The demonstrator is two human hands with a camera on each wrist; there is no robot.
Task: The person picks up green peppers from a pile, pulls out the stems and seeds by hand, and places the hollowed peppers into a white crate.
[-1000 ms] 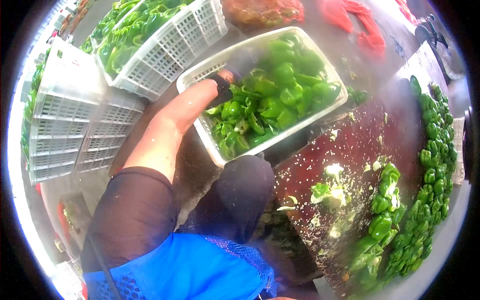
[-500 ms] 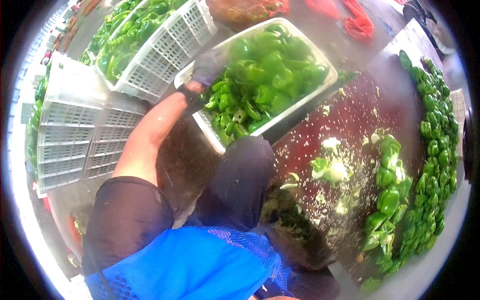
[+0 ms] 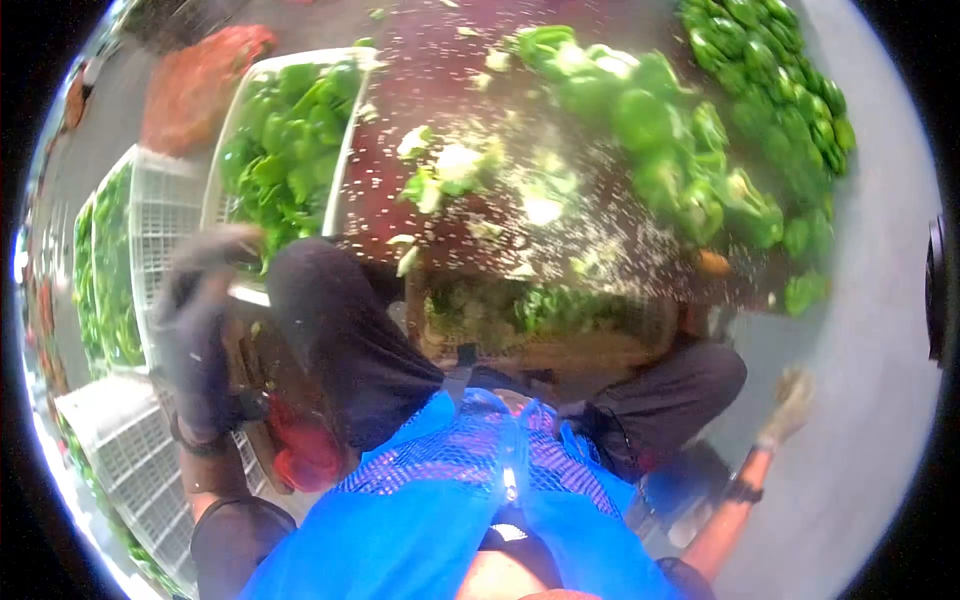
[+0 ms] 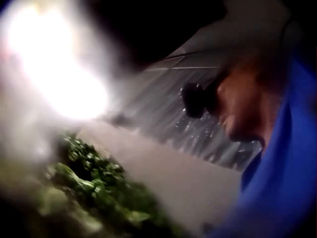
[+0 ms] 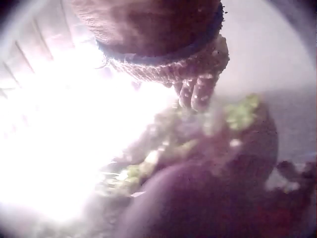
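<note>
My left hand (image 3: 195,295), in a dark glove, is blurred beside the near left corner of a white tub (image 3: 348,165) full of cut green bell peppers (image 3: 285,140). Its fingers bend toward the tub, and nothing shows in its grasp. Off to the right, beyond the table edge, hangs my right hand (image 3: 792,402) in a pale knitted glove. Its fingers (image 5: 200,94) dangle loosely with nothing held in the right wrist view. Opened peppers (image 3: 645,120) lie on the dark red table (image 3: 410,60), among scattered seeds and pale cores (image 3: 460,165).
Whole green peppers (image 3: 765,60) line the table's far right side. White crates (image 3: 165,215) with peppers stand to the left, another crate (image 3: 125,430) nearer me. A reddish mesh sack (image 3: 205,80) lies behind the tub. Under the table edge sits a box (image 3: 560,350) with green scraps.
My view has swung right and down. The left hand has drawn back from the tub's far left side to its near corner. My right hand has come into view.
</note>
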